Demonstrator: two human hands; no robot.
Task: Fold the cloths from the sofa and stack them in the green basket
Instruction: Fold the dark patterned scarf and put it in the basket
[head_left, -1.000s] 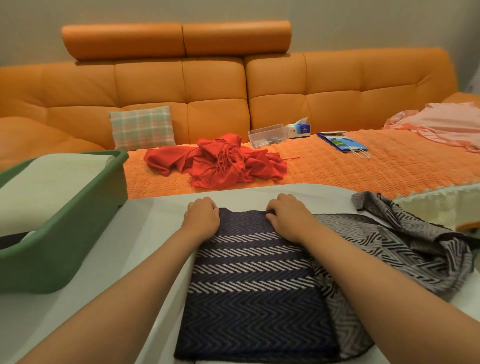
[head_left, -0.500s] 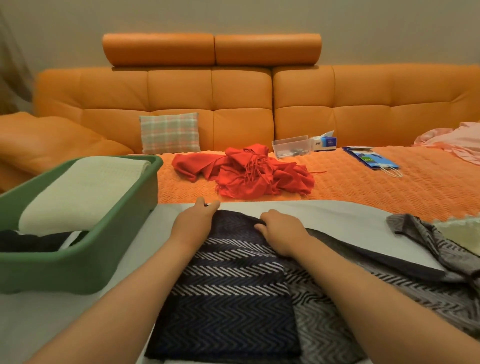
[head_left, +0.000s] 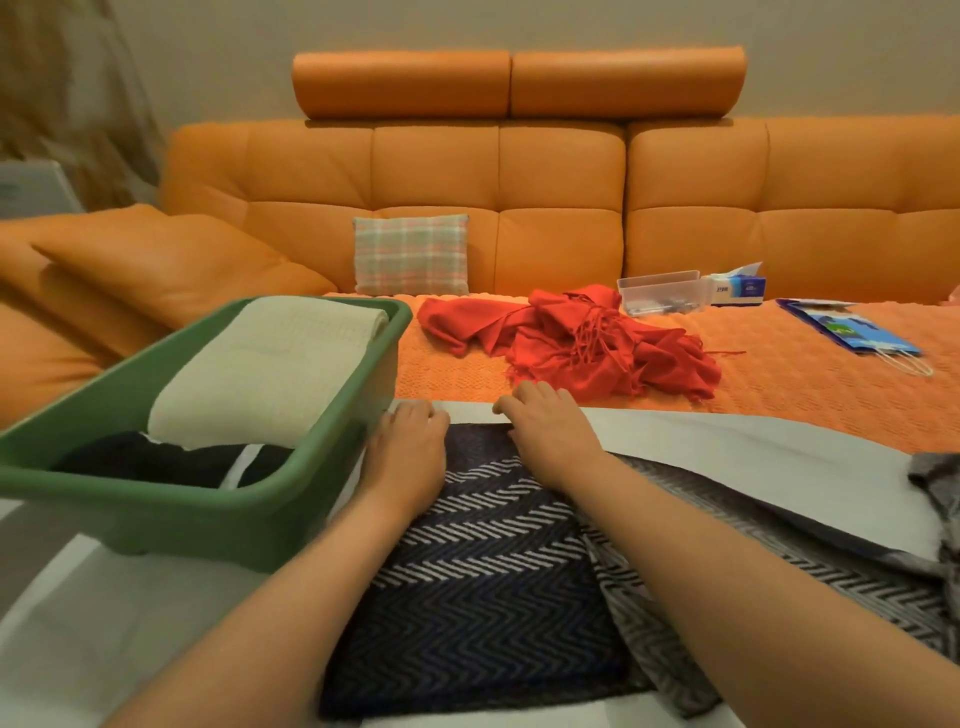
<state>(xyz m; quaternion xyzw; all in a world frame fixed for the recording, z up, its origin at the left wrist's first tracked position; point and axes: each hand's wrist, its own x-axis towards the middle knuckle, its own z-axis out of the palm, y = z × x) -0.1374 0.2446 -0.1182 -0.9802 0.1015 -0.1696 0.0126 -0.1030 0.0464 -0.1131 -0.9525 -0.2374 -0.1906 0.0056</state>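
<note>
Green basket (head_left: 208, 514) just beside left hand (head_left: 410, 449); it and right hand (head_left: 550, 434) grip the chevron cloth (head_left: 483, 597); red scarf (head_left: 597, 343) beyond.

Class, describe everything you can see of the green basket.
The green rectangular plastic basket sits upright at the left on the white table. Its rim is rounded, its walls smooth. Inside, a folded cream knitted cloth lies partly over a dark cloth with a white stripe.
</note>
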